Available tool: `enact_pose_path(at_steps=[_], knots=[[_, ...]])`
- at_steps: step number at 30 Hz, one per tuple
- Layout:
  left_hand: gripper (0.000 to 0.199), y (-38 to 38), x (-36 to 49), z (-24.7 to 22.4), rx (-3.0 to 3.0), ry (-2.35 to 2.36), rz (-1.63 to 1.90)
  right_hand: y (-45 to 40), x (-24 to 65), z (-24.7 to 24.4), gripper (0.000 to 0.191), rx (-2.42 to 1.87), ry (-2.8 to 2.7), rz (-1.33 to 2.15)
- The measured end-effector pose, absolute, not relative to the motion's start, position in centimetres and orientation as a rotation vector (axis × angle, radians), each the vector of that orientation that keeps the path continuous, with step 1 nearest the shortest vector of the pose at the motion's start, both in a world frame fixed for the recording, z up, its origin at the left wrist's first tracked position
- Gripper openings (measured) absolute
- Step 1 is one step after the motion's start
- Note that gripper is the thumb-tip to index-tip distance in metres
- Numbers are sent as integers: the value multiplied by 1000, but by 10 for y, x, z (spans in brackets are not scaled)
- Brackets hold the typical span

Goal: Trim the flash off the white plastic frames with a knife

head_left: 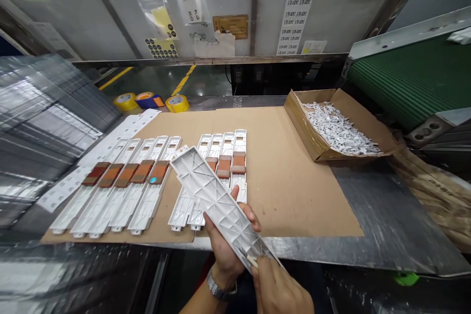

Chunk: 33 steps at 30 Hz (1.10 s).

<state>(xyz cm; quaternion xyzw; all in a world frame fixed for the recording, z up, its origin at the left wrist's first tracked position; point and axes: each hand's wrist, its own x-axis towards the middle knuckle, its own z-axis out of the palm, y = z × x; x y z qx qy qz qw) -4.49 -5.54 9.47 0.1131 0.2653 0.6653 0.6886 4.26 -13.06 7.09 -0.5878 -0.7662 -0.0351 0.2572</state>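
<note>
My left hand [224, 240], with a metal-banded watch on its wrist, is closed around a long white plastic panel [217, 191]. The panel is tilted above the table's front edge, its ribbed side facing me. At the panel's near end, my right hand [281, 287] pinches a small cream-coloured stick-like piece [252, 260] against the ribs; the fingers hide most of it. Beyond the held panel lie several similar white panels [241, 142] with brown bands [239, 162] across them, partly covered by it. Another row of banded panels [147, 201] lies to the left.
Brown cardboard [287, 181] covers much of the metal table [382, 216]. A carton [309, 132] of small white parts [338, 127] stands back right, beside a green conveyor belt [412, 73]. Tape rolls [177, 103] sit at the back left, near printed sheets [106, 144].
</note>
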Motion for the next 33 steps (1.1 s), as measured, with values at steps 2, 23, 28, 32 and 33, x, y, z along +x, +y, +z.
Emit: enact_pose_path(at_steps=[2, 23, 28, 32, 33], knots=[[69, -57, -45, 96, 253, 583, 1506, -131, 42, 72, 37, -1598, -2076, -126], [63, -60, -48, 97, 189, 665, 1590, -122, 46, 82, 30, -1409, -2211, -123], [63, -59, -49, 100, 187, 667, 1592, -121, 43, 85, 28, -1463, -2158, -190], [63, -59, -48, 101, 180, 698, 1596, -121, 44, 84, 27, -1469, -2170, -224], [63, -59, -47, 101, 177, 703, 1592, -121, 45, 84, 28, -1457, -2182, -211]])
